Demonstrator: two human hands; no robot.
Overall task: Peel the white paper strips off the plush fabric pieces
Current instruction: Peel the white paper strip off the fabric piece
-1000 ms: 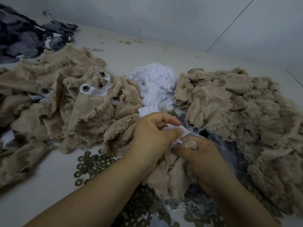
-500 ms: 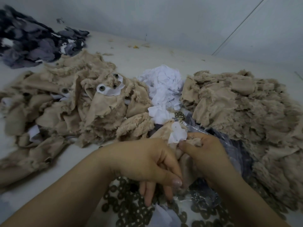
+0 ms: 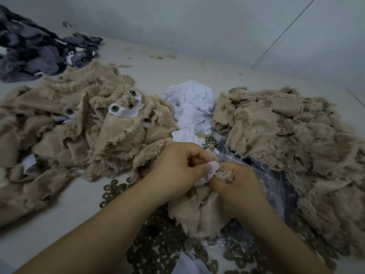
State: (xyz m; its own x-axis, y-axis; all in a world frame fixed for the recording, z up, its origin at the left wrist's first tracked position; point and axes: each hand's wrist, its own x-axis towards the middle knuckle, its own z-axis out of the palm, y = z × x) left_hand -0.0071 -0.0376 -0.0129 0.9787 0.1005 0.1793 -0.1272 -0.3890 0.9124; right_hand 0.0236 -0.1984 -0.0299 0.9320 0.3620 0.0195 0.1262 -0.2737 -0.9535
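Left hand (image 3: 177, 171) pinches a white paper strip (image 3: 212, 169); right hand (image 3: 237, 182) grips the plush piece (image 3: 197, 212) over a clear plastic bag (image 3: 256, 175) of dark washers (image 3: 158, 252)

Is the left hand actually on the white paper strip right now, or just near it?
Touching. The head view shows the left hand pinching the white paper strip, with no gap between them.

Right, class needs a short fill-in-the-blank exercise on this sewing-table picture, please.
1. The left hand pinches a ____ paper strip.
2. The right hand grips a ____ plush piece.
3. The heap of peeled paper lies ____ the two beige piles.
4. The far-left pile is dark ____.

Missing: white; beige; between; grey
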